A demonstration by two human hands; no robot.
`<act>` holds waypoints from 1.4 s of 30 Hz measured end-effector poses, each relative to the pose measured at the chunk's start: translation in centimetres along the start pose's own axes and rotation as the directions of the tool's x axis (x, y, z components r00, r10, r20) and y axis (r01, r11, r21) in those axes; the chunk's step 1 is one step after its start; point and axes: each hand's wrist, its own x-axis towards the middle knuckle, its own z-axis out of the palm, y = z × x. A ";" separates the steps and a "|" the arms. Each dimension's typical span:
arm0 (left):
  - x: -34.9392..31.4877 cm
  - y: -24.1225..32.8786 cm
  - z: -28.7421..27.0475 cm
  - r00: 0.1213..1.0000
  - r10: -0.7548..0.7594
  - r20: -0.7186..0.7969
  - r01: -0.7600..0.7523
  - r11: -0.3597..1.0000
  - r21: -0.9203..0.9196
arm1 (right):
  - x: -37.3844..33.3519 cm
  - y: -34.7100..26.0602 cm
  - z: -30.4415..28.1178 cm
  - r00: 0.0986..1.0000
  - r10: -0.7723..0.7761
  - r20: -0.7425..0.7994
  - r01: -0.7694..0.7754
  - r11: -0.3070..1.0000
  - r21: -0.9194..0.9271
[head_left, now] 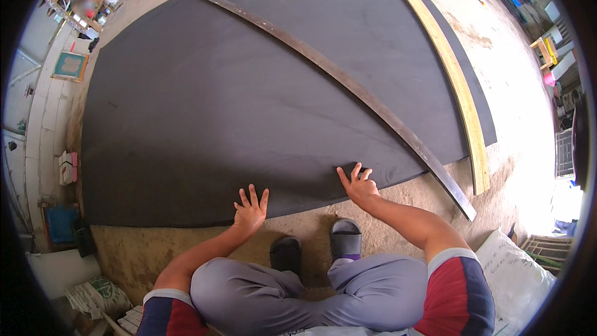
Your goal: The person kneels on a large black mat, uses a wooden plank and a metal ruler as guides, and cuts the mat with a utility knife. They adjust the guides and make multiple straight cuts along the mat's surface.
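Note:
A large dark grey sheet lies spread over the floor in front of me. My left hand rests near its front edge with the fingers stretched out and apart. To the right, my right hand touches the sheet by the same edge, its fingers spread and slightly bent. Neither hand holds anything. A long dark metal bar runs slantwise across the sheet, its near end sticking out past the edge to the right of my right hand. Farther right, a long yellowish wooden plank lies along the sheet.
My feet in dark sandals stand just short of the sheet's edge on the concrete floor. A white sack lies at the lower right. Framed screens lean along the left wall, and a cluttered shelf stands at the far left.

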 end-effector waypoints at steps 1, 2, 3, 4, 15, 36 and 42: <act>-0.1 0.1 0.7 0.999 -0.011 -0.042 0.013 0.999 0.030 | 0.1 -0.1 0.3 1.000 -0.001 -0.007 0.001 1.000 -0.012; -0.1 0.4 1.9 0.996 -0.021 -0.083 0.026 0.998 0.059 | 0.4 -0.3 0.8 1.000 -0.002 -0.015 0.002 1.000 -0.023; 0.1 0.4 1.9 0.991 -0.026 -0.128 0.038 0.995 0.089 | 0.5 -0.3 1.0 1.000 0.001 -0.022 -0.002 0.999 -0.036; 0.1 0.3 2.0 0.991 -0.012 -0.131 0.026 0.994 0.107 | 0.7 -0.4 1.1 1.000 0.000 -0.009 -0.001 0.998 -0.058; 5.5 -5.1 -8.3 0.925 0.227 0.305 -0.117 0.934 -0.339 | 0.9 0.9 -4.5 0.978 -0.078 0.195 0.080 0.997 -0.006; 31.6 -4.5 -15.9 0.891 -0.113 0.440 0.280 0.899 -0.336 | 11.7 21.5 2.3 0.627 0.777 0.055 -0.625 0.460 0.631; 32.3 -4.7 -16.3 0.850 -0.062 0.523 0.284 0.891 -0.354 | 12.2 25.8 3.3 0.574 0.815 0.085 -0.636 0.378 0.672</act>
